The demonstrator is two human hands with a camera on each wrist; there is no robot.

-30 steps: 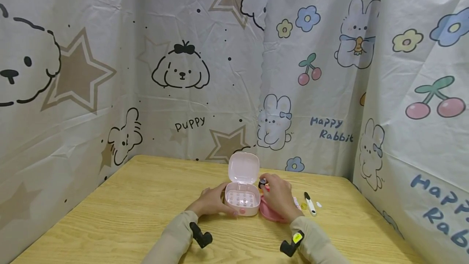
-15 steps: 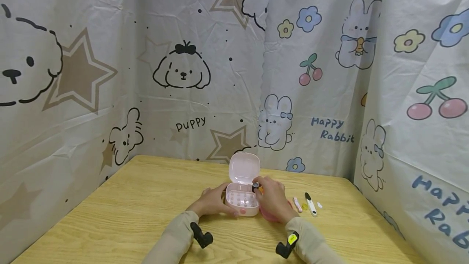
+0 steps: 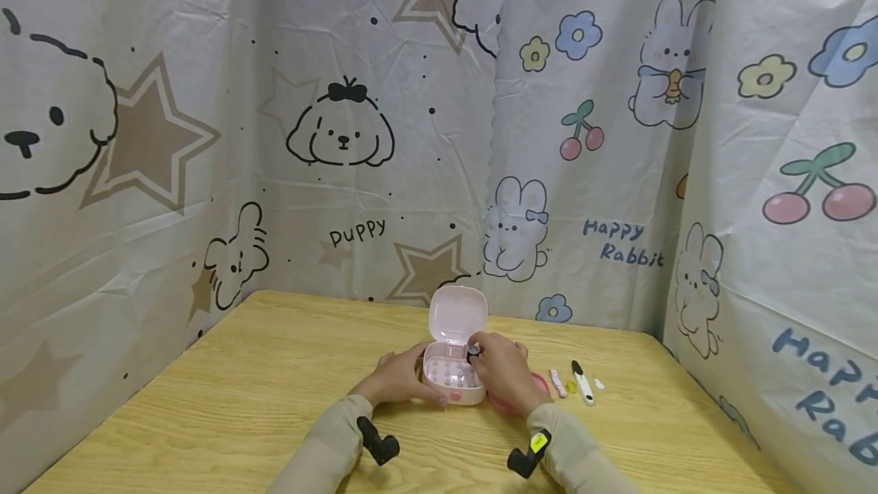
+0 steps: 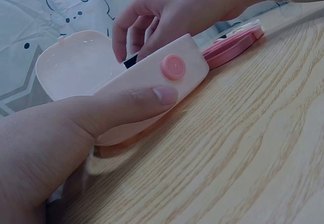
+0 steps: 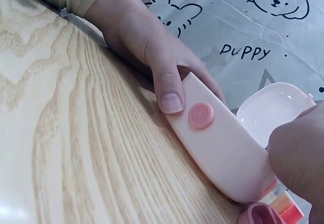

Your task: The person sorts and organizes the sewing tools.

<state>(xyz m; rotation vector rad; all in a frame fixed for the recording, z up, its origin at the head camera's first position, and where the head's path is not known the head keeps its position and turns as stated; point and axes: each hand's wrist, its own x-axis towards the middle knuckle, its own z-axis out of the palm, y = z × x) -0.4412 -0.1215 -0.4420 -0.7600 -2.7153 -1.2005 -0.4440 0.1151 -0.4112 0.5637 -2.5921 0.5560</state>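
A pale pink box (image 3: 469,397) with a round pink button on its front stands on the table, its lid (image 3: 458,315) raised. The left hand (image 3: 394,377) grips its left end; in the left wrist view the thumb (image 4: 147,100) lies along the front wall. Over the box's right end, the right hand (image 3: 507,372) pinches a small black object (image 3: 473,354) with a greyish top. Only a dark edge of that object (image 4: 131,61) shows in the left wrist view, so its kind is unclear. Rows of small dots mark the inside of the box.
Right of the box lies a darker pink rimmed item (image 3: 504,404), partly under the right hand. Beside it are a small pink-and-white piece (image 3: 557,383), a yellow piece (image 3: 571,386), a slim black-and-white tool (image 3: 582,382) and a white bit (image 3: 600,384). Printed curtains (image 3: 343,250) stand behind.
The right hand has moved left with the black object, from beside the box to over its right end. The left hand and the box have stayed in place.
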